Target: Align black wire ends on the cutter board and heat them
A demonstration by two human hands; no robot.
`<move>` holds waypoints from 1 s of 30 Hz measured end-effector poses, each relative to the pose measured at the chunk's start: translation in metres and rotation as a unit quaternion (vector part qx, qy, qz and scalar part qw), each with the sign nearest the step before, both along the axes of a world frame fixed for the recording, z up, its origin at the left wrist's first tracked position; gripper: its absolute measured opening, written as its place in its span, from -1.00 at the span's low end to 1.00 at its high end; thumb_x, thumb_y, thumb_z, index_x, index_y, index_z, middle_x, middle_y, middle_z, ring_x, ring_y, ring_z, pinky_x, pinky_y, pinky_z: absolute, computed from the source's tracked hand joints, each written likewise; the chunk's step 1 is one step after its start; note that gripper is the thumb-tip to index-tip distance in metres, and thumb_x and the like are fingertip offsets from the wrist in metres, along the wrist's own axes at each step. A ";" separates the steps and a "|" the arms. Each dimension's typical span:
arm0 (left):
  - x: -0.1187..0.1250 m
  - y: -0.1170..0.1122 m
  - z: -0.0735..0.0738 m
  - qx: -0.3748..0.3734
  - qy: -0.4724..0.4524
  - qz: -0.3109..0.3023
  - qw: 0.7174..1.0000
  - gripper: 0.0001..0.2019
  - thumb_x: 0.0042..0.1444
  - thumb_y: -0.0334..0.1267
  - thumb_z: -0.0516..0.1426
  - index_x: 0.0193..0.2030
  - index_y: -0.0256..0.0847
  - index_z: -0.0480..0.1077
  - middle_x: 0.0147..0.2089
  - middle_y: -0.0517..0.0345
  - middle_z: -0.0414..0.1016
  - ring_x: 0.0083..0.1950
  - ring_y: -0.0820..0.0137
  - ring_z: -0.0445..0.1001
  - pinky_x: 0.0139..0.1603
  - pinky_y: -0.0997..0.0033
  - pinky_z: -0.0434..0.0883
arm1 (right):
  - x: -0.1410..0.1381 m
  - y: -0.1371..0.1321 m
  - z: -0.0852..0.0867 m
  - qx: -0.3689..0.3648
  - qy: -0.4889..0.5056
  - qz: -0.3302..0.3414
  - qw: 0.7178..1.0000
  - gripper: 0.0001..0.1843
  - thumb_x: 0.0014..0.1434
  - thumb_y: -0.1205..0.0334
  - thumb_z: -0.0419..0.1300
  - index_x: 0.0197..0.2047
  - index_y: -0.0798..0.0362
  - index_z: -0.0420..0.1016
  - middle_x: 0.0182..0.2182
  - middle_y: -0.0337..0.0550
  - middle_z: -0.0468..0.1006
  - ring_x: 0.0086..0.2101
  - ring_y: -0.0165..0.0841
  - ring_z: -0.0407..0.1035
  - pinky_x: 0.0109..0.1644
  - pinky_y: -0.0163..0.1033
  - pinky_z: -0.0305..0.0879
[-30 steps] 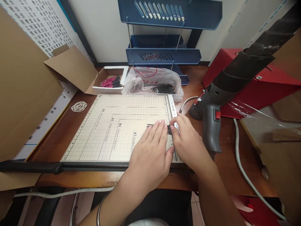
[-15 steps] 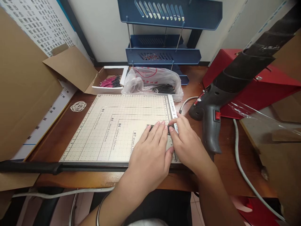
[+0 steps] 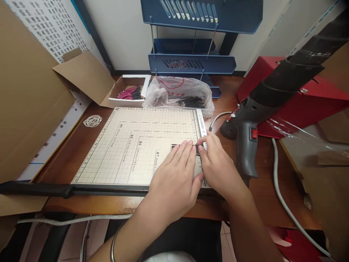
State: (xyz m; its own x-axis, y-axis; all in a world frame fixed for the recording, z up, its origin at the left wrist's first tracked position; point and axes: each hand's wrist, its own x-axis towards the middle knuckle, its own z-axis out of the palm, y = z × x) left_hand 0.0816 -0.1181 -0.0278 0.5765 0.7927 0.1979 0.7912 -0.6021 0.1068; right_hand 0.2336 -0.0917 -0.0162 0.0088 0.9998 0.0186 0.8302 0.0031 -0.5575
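Note:
My left hand [image 3: 174,176] lies flat, fingers stretched out, over a row of thin black wire-like pieces [image 3: 198,150] on the cream paper cutter [image 3: 131,145]. Their left ends stick out past my fingertips, while the middle is hidden under the palm side. At the right ends of this row, my right hand [image 3: 218,160] has thumb and forefinger closed on the pieces, beside the cutter's white ruler edge [image 3: 201,122]. The cutter's black blade arm [image 3: 106,190] lies down along the near side.
Behind the cutter are a white box [image 3: 127,101] of pink-and-black pieces and a plastic bag [image 3: 188,87] with black ones. A heat gun [image 3: 247,145] hangs to the right before a red case [image 3: 305,87]. A coiled white cord [image 3: 92,120] lies left; a blue rack [image 3: 191,63] stands behind.
The whole view has shifted slightly. Both hands keep almost the same place on the cutter, and the ends of the black pieces look more evenly lined up.

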 end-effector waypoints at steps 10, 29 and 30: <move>-0.005 -0.001 0.002 -0.019 -0.013 -0.016 1.000 -0.33 0.47 0.01 -0.13 0.50 -0.51 0.10 0.57 -0.23 0.00 0.60 0.12 -0.05 0.59 0.08 0.04 | 0.001 -0.001 0.000 -0.011 0.014 -0.003 1.000 -0.72 0.41 0.12 -0.18 -0.07 -0.06 0.31 0.41 -0.16 0.19 0.10 -0.07 0.41 -0.02 0.04 0.30; -0.007 0.000 0.000 -0.015 -0.012 -0.029 0.999 -0.33 0.47 0.01 -0.16 0.49 -0.52 0.12 0.56 -0.24 0.03 0.59 0.10 -0.02 0.58 0.07 0.07 | 0.001 -0.007 0.001 -0.005 0.015 0.004 1.000 -0.74 0.40 0.16 -0.19 -0.06 -0.06 0.29 0.24 -0.16 0.36 -0.02 -0.17 0.44 -0.05 -0.04 0.24; -0.007 0.000 0.000 -0.017 -0.012 -0.028 0.999 -0.33 0.47 0.01 -0.16 0.49 -0.51 0.11 0.56 -0.23 0.02 0.59 0.11 -0.03 0.58 0.07 0.07 | 0.003 -0.008 0.002 -0.005 0.022 0.011 1.000 -0.73 0.40 0.17 -0.19 -0.05 -0.06 0.30 0.22 -0.17 0.39 -0.01 -0.18 0.44 -0.03 -0.04 0.24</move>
